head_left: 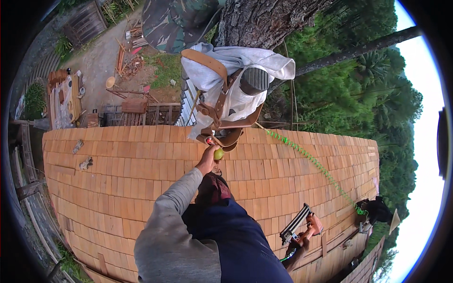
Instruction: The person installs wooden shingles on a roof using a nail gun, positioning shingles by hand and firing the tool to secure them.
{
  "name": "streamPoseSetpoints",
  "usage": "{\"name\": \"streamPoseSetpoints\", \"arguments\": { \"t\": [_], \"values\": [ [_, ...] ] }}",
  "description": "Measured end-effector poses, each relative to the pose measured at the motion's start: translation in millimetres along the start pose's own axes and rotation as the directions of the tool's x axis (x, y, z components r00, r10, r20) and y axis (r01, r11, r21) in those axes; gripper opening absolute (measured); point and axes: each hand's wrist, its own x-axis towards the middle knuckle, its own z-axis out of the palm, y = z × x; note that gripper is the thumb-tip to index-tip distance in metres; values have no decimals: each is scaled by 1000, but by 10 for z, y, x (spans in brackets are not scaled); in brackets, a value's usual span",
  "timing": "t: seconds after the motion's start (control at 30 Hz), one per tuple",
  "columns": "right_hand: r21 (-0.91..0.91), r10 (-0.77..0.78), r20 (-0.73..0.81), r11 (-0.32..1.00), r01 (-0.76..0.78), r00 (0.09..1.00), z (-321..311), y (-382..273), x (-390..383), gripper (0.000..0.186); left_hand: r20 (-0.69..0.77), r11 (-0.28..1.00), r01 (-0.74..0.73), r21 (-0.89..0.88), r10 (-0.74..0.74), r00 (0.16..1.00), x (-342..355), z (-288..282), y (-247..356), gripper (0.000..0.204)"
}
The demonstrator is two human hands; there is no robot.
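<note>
My left hand (206, 161) reaches forward from a grey sleeve, its fingers closed around a small round yellow-green thing (218, 154) that looks like a fruit. It is right beside a brown leather tool belt (219, 104) with a pouch (230, 140), which hangs with a white cloth (245, 57) by the tree. A dark ribbed round thing (255, 81) rests on the cloth. At the lower right my right hand (298, 246) grips an orange and black nail gun (309, 227) above the shingles. Some of its fingers are hidden by the gun.
Wooden shingles (127, 184) cover the sloping roof under me. A green coiled hose (311, 162) runs across it to a black object (376, 210) at the right edge. A tree trunk (259, 21) and camouflage tarp (177, 23) stand beyond. Stacked planks (63, 101) lie on the ground below.
</note>
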Motion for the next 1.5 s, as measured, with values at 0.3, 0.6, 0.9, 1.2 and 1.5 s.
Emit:
{"name": "streamPoseSetpoints", "arguments": {
  "t": [0.3, 0.6, 0.9, 1.2, 1.5],
  "values": [
    [-75, 56, -11, 996, -56, 998, 27, -70, 104, 37, 296, 873, 152, 464, -315, 902, -545, -269, 444, 12],
    [-35, 147, -81, 988, -151, 986, -219, 88, -21, 35, 61, 413, 189, 891, -523, 850, -883, -86, 394, 14],
    [159, 170, -81, 975, -155, 982, -486, 360, 193, 37, 79, -23, -111, 994, -560, 825, -979, 1, 411, 17],
    [211, 126, -107, 972, -102, 986, -467, 475, 156, 33, 98, 892, 210, 401, -269, 958, -905, 240, 229, 15],
    [335, 147, -94, 936, -108, 985, -520, 440, 123, 35, 252, 490, -99, 866, -258, 932, -976, -191, 7, 28]
  ]
}}
